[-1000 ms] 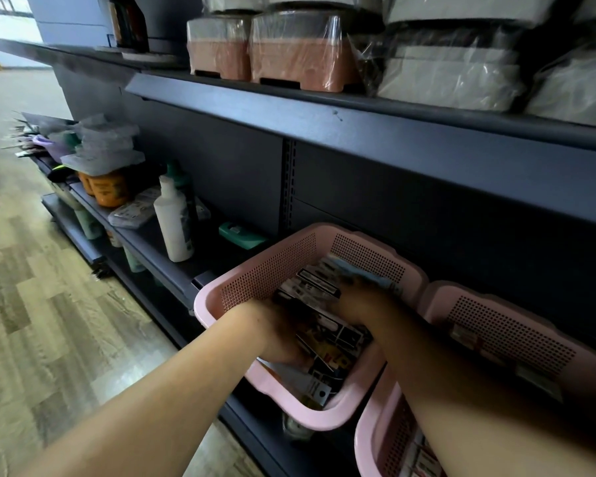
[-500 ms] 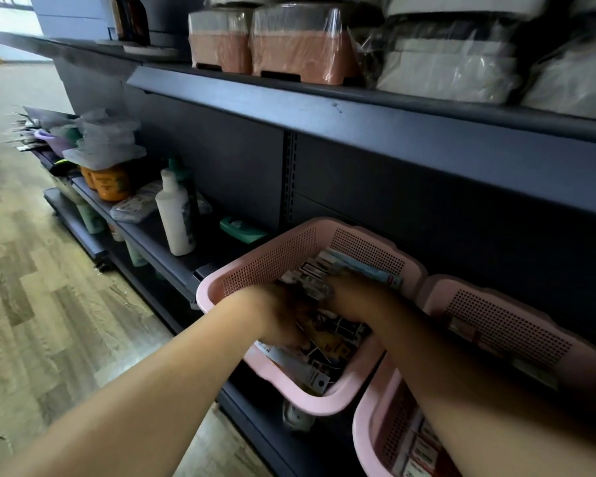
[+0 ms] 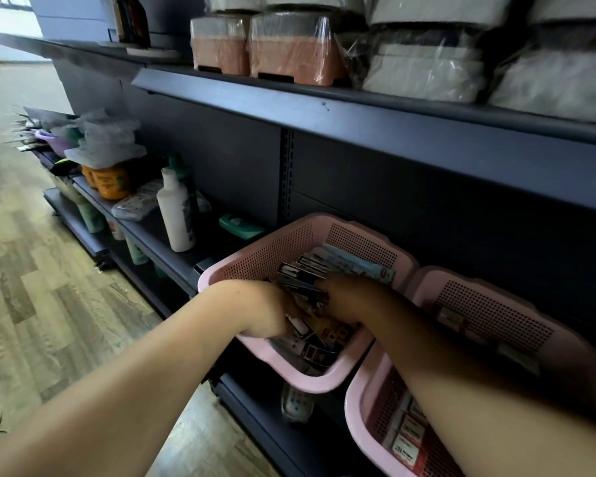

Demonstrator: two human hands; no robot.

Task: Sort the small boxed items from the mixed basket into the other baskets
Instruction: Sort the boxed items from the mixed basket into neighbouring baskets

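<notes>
A pink perforated basket [image 3: 265,251] on the dark shelf holds a jumble of small boxes [image 3: 315,352], mostly dark with white labels. Both my hands are down inside it. My left hand [image 3: 265,309] and my right hand [image 3: 343,297] come together on a row of dark boxes [image 3: 301,280] standing on edge in the middle of the basket, fingers curled around them. The fingertips are hidden among the boxes. A second pink basket [image 3: 489,304] stands to the right, with red-and-white boxes [image 3: 408,438] lined up along its near side under my right forearm.
Left along the shelf stand a white bottle [image 3: 176,215], a green case [image 3: 240,226], orange jars [image 3: 112,182] and plastic tubs. The shelf above carries wrapped stacks of containers [image 3: 289,46]. Wood-pattern floor [image 3: 31,270] lies to the left, and a lower shelf runs beneath the baskets.
Both hands have drawn closer together in the basket, gathering the dark boxes between them. The view has shifted slightly lower.
</notes>
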